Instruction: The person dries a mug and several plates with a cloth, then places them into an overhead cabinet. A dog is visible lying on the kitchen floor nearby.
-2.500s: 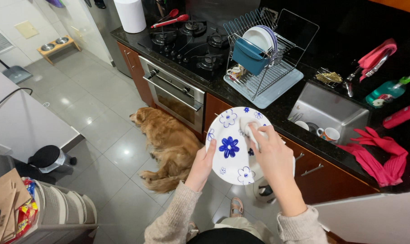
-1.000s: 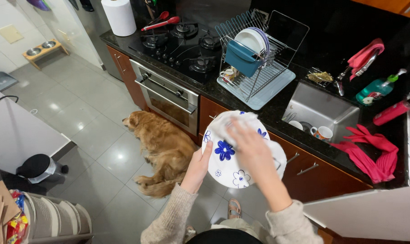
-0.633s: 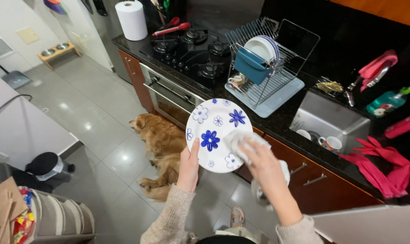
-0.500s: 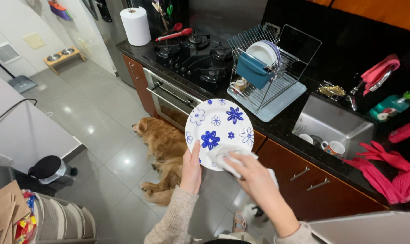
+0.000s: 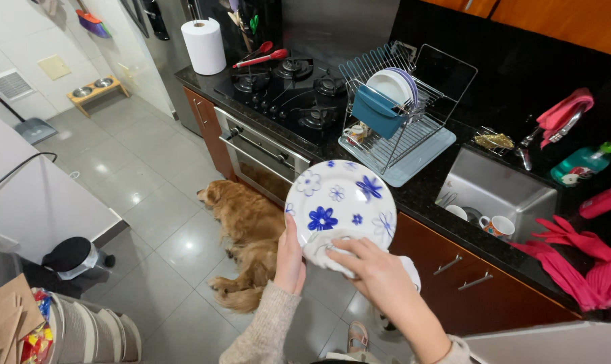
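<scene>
i am holding one white plate with blue flowers point(image 5: 342, 202) over the floor, my left hand point(image 5: 290, 259) gripping its lower left rim. my right hand point(image 5: 376, 269) is closing on one white cloth point(image 5: 332, 253), pressing it against the plate's lower edge. one dog point(image 5: 248, 232) is lying below; one dish rack point(image 5: 400, 111) is holding two plates.
</scene>
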